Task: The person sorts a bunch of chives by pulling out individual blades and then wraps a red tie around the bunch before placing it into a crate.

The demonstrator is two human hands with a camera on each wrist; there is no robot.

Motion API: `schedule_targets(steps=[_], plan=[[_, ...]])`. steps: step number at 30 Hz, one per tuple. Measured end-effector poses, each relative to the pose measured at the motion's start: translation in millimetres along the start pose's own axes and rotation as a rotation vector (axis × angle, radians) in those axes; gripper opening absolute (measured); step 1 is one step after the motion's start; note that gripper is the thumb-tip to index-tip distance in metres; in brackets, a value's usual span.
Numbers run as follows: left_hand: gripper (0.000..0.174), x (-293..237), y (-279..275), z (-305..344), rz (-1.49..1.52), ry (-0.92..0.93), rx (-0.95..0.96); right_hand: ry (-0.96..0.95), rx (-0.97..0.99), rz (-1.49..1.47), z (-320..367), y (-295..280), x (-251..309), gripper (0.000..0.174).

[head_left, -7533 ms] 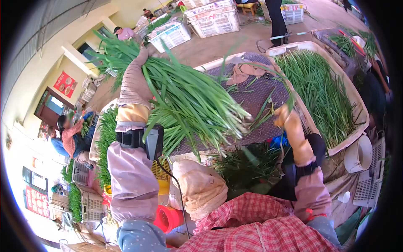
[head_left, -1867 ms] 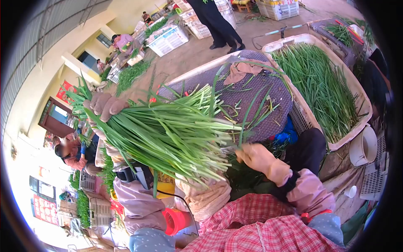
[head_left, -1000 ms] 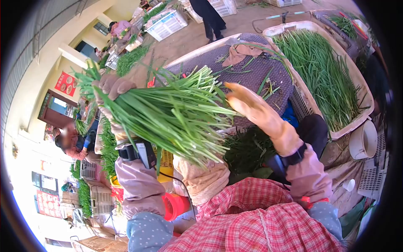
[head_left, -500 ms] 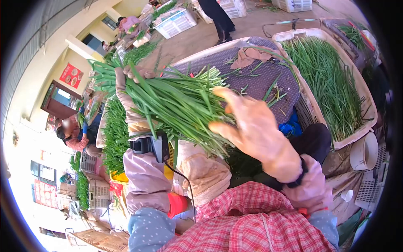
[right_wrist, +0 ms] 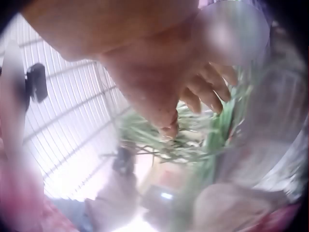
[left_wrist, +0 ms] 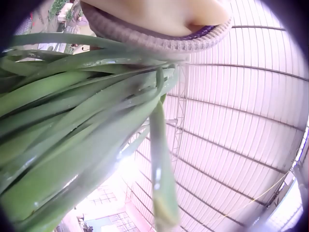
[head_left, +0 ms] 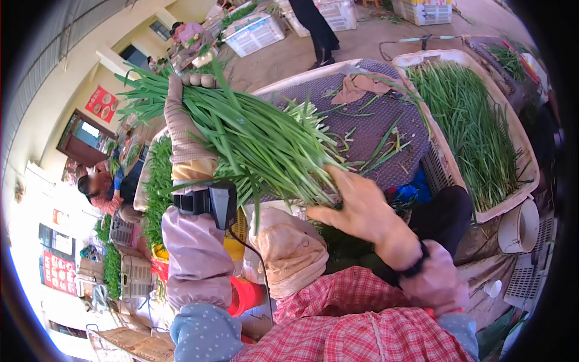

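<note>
My gloved left hand grips a thick bunch of long green onions near its leafy end and holds it raised. The stalks slant down to the right over my lap. My gloved right hand lies against the bunch's lower ends, fingers spread and fairly straight. In the left wrist view, green leaves run under the glove cuff, with the roof beyond. The blurred right wrist view shows my right hand with its fingers loosely bent beside the stalk ends.
A crate topped with grey mesh holds loose stalks and a pink cloth. A second crate of greens lies to its right. More greens pile up on the left. A white bucket, a red bucket and other people are around.
My right hand has dropped from in front of the bunch to its lower ends. My left hand has lifted the bunch's leafy end higher, so it slants more steeply.
</note>
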State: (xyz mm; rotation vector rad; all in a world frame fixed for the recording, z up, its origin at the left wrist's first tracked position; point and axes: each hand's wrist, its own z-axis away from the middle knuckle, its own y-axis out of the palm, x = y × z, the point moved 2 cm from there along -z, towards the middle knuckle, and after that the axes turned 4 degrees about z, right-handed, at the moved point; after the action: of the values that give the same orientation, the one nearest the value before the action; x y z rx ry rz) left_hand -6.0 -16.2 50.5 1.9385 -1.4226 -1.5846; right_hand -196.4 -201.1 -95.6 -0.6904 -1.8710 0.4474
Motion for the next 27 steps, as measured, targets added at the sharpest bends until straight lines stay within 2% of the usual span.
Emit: schedule_targets(steps=[1, 2, 4, 5, 6, 7, 8, 9, 10, 11, 13, 14, 15, 17, 18, 20, 21, 22, 24, 25, 26, 27], plan=[[0.029, 4.7, 6.1, -3.7, -0.063, 0.001, -0.047, 0.005, -0.053, -0.146, -19.1, 7.0, -1.5, 0.056], [0.028, 7.0, 12.1, -4.9, -0.056, -0.017, -0.006, 0.008, -0.068, -0.148, -32.3, 13.9, -9.6, 0.056], [0.028, 8.0, 35.5, -3.6, -0.18, 0.003, -0.069, 0.025, -0.204, -0.599, -51.5, 26.6, -22.2, 0.045], [0.029, 7.7, 42.2, 0.7, -0.293, 0.028, -0.143, 0.045, -0.113, -0.816, -52.0, 27.6, -26.8, 0.036], [0.031, 6.9, 43.8, 3.9, -0.509, 0.092, -0.131, 0.054, -0.07, -0.818, -50.3, 22.3, -31.0, 0.033], [0.031, 7.8, 39.6, 2.5, -0.503, 0.092, -0.137, 0.061, -0.031, -0.816, -47.3, 12.9, -34.3, 0.03], [0.028, 7.8, 34.5, -1.1, -0.643, 0.134, -0.181, 0.063, -0.029, -0.812, -41.9, 1.4, -37.7, 0.03], [0.026, 6.9, 32.6, -3.9, -0.785, 0.177, -0.222, 0.001, 0.016, -0.568, -36.8, -11.4, -39.2, 0.028], [0.027, 9.6, 35.5, -3.2, -0.748, 0.175, -0.295, -0.057, 0.061, -0.327, -32.3, -20.3, -40.1, 0.028], [0.027, 9.7, 34.2, -3.9, -0.748, 0.178, -0.297, -0.06, 0.063, -0.327, -25.1, -23.7, -40.2, 0.028], [0.029, 8.7, 25.2, -7.7, -0.946, 0.19, -0.319, 0.149, 0.157, -0.559, -5.0, -21.7, -40.8, 0.027], [0.031, 11.2, 18.7, -13.9, -0.994, 0.178, -0.402, 0.21, 0.174, -0.696, -0.2, -22.1, -41.9, 0.025], [0.031, 7.6, 18.1, -16.3, -0.997, 0.181, -0.405, 0.207, 0.177, -0.699, 7.1, -15.3, -57.4, 0.025], [0.031, -1.8, 14.5, -20.6, -0.887, 0.173, -0.492, 0.148, 0.073, -0.211, 30.8, 3.4, -106.6, 0.023], [0.033, -10.1, 14.0, -24.6, -0.812, 0.133, -0.533, 0.147, 0.073, -0.208, 45.6, 4.3, -120.0, 0.023], [0.033, -23.1, 11.9, -31.9, -0.774, 0.129, -0.502, 0.147, 0.376, 0.183, 57.0, 6.1, -122.2, 0.029], [0.033, -26.5, 12.1, -34.7, -0.738, 0.118, -0.472, 0.095, 0.224, 0.262, 54.9, -8.2, -104.8, 0.04], [0.03, -26.9, 13.0, -37.2, -0.732, 0.123, -0.479, 0.049, 0.071, 0.339, 44.9, -29.2, -62.0, 0.053], [0.03, -25.3, 7.9, -45.3, -0.721, 0.097, -0.499, -0.127, -0.261, 0.07, 9.2, -42.3, -23.2, 0.071], [0.029, -21.4, 3.6, -47.7, -0.702, 0.072, -0.527, -0.152, -0.37, 0.044, -4.9, -41.4, -9.3, 0.074], [0.029, -15.7, 1.7, -49.4, -0.697, 0.063, -0.516, -0.063, -0.373, -0.01, -23.4, -34.0, -5.0, 0.07], [0.029, -11.3, 0.2, -50.5, -0.686, 0.088, -0.512, 0.035, -0.329, 0.042, -41.4, -21.1, -13.1, 0.055]])
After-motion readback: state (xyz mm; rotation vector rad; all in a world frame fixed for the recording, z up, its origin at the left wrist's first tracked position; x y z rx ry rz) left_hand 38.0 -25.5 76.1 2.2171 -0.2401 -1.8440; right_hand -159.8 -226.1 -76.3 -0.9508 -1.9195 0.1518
